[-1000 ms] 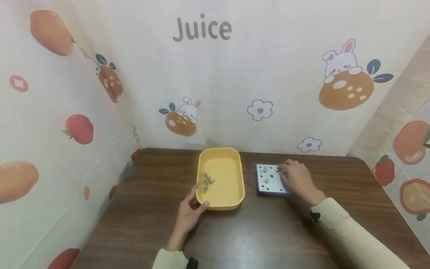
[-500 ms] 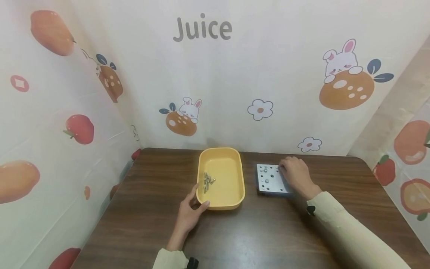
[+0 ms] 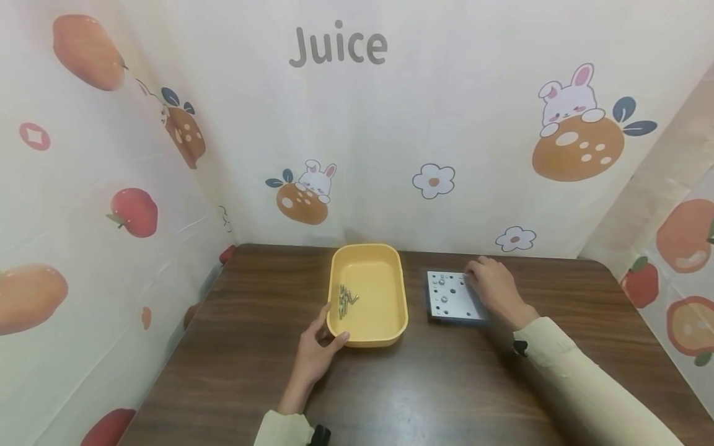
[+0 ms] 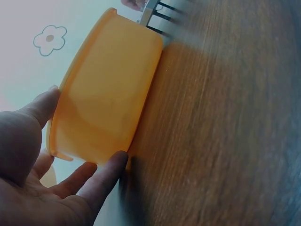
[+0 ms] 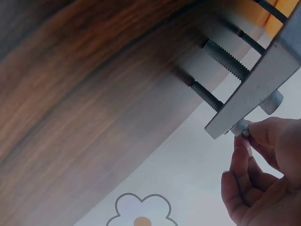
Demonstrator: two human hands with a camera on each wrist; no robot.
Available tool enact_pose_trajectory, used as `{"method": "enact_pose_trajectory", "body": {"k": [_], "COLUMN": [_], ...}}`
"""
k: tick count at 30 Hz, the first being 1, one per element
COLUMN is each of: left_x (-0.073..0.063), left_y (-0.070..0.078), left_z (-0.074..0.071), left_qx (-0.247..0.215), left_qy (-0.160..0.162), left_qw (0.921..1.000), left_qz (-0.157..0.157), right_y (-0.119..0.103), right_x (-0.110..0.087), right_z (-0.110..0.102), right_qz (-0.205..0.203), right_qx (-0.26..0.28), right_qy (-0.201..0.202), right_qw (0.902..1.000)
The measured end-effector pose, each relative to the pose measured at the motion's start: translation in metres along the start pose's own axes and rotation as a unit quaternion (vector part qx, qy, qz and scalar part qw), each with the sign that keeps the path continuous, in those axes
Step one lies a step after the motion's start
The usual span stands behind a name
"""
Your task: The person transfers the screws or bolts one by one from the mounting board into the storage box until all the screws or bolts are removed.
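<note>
My left hand (image 3: 312, 356) grips the near left corner of a yellow plastic tray (image 3: 399, 275), thumb at the near rim and fingers along the left side. Several small metal bolts (image 3: 343, 302) lie in the tray's left part. To the right is a silver metal plate (image 3: 457, 305) with holes, held above the table on threaded bolts. My right hand (image 3: 496, 290) is at the plate's far right corner. In the right wrist view, its thumb and index finger pinch a bolt head (image 5: 241, 127) on the plate's face; a larger bolt head (image 5: 272, 102) sits beside it.
Threaded shanks (image 5: 225, 60) stick out under the plate toward the dark wood table (image 3: 390, 396). A patterned cloth backdrop (image 3: 368, 124) stands behind the table and along both sides.
My right hand's fingers have turned at the plate's far right corner, and the hand has shifted slightly. The left hand and tray stay put.
</note>
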State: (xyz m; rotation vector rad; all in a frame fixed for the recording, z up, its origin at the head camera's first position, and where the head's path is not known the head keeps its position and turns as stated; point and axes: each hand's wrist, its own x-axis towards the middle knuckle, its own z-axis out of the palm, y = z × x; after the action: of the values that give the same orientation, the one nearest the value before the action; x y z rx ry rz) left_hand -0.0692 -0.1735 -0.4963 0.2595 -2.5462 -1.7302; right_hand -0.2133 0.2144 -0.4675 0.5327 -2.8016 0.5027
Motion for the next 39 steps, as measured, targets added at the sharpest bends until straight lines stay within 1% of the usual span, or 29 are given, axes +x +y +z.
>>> {"method": "enact_pose_trajectory", "body": {"k": [4, 8, 11, 15, 21, 25, 32, 35, 39], "left_x": [0.000, 0.000, 0.000, 0.000, -0.001, -0.001, -0.001, 0.000, 0.000], "left_y": [0.001, 0.002, 0.002, 0.001, 0.000, 0.000, 0.001, 0.001, 0.001], "left_z": [-0.001, -0.001, -0.001, 0.000, 0.000, 0.000, 0.000, 0.000, 0.000], "left_qx": [0.000, 0.000, -0.001, -0.002, -0.001, -0.002, -0.001, -0.003, -0.007], "left_qy": [0.004, 0.003, 0.004, 0.004, 0.002, 0.001, 0.001, 0.000, -0.001], "left_qw": [1.0000, 0.9999, 1.0000, 1.0000, 1.0000, 1.0000, 1.0000, 1.0000, 1.0000], "left_qz": [0.005, 0.012, 0.006, -0.004, -0.004, -0.003, -0.005, -0.002, -0.002], "right_y": [0.002, 0.005, 0.005, 0.003, -0.002, -0.012, -0.040, -0.051, -0.065], "right_x": [0.000, 0.000, -0.001, 0.001, 0.002, 0.002, 0.004, 0.006, 0.009], "right_z": [-0.001, 0.000, 0.000, -0.003, -0.011, -0.019, -0.027, -0.027, -0.026], "right_qz": [-0.001, -0.007, -0.007, -0.011, -0.021, -0.037, -0.064, -0.092, -0.136], "right_qx": [-0.003, -0.011, -0.012, -0.009, -0.002, 0.016, 0.048, 0.056, 0.059], "right_qy": [-0.005, -0.002, -0.001, 0.010, 0.035, 0.047, 0.047, 0.064, 0.089], "right_qw": [1.0000, 0.9999, 0.9999, 0.9999, 0.9992, 0.9981, 0.9957, 0.9921, 0.9849]}}
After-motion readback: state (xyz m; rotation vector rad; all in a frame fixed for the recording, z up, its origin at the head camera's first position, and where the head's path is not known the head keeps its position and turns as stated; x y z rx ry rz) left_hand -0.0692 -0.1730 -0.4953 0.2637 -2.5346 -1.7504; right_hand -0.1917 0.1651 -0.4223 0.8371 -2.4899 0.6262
